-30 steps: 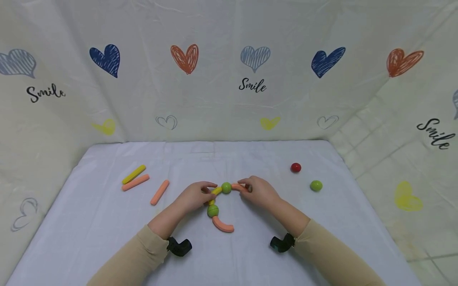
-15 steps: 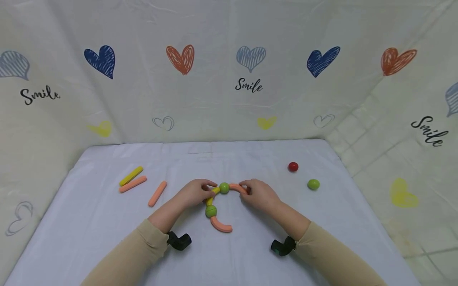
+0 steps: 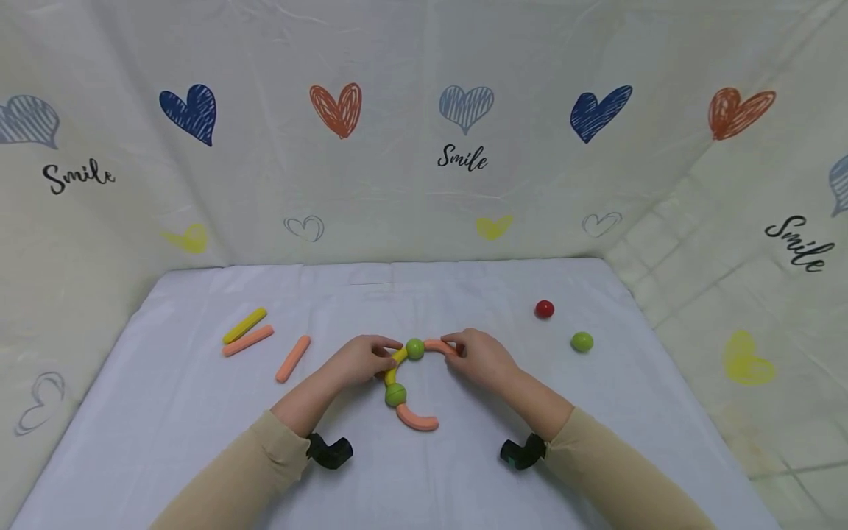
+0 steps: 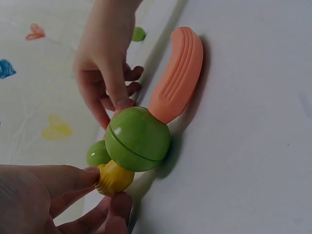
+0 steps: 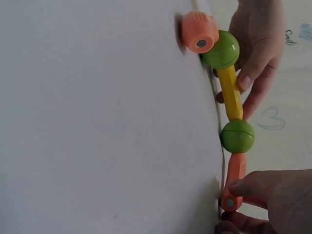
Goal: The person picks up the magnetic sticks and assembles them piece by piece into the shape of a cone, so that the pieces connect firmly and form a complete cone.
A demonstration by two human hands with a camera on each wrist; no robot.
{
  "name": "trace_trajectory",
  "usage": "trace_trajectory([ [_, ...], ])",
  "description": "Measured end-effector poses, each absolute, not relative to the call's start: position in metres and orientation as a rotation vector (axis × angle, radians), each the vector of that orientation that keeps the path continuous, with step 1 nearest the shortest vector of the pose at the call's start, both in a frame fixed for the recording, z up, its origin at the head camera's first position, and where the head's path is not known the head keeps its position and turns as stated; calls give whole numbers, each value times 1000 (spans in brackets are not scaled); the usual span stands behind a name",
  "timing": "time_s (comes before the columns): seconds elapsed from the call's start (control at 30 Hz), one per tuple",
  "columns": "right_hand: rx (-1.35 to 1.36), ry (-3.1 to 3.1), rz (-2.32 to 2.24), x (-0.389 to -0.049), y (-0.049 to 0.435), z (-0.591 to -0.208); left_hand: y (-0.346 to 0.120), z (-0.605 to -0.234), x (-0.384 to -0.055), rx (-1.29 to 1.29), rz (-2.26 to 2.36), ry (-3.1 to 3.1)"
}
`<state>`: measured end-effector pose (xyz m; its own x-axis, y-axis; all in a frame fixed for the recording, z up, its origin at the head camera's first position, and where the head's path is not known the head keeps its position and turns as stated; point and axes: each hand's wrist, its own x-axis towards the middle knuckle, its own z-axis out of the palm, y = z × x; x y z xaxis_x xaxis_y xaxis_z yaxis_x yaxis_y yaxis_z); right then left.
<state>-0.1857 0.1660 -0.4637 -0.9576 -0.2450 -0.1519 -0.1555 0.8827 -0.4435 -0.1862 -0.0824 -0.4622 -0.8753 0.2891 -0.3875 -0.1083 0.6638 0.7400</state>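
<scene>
Centrally on the surface [image 3: 165, 419], my left fingers [image 4: 73, 178] pinch the yellow arc [image 5: 229, 90], my right fingers [image 5: 256, 183] the orange arc [image 5: 237, 165]; level, gentle support should best preserve contact at the green ball [image 5: 238, 136] between.

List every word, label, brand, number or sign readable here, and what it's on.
"Smile": backdrop, left side.
"Smile": backdrop, middle.
"Smile": backdrop, right side.
Right wrist view: one backdrop word, too blurred to read reliably.
Toy sticks and balls: no lettering visible.
Black wrist cameras: any marking is too small to read.
</scene>
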Motion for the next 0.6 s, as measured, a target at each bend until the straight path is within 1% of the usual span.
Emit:
trace_trajectory([
  [0.6, -560, 2801, -656, -211, 156, -466, -91, -467, -158, -10, 1266, 2426],
])
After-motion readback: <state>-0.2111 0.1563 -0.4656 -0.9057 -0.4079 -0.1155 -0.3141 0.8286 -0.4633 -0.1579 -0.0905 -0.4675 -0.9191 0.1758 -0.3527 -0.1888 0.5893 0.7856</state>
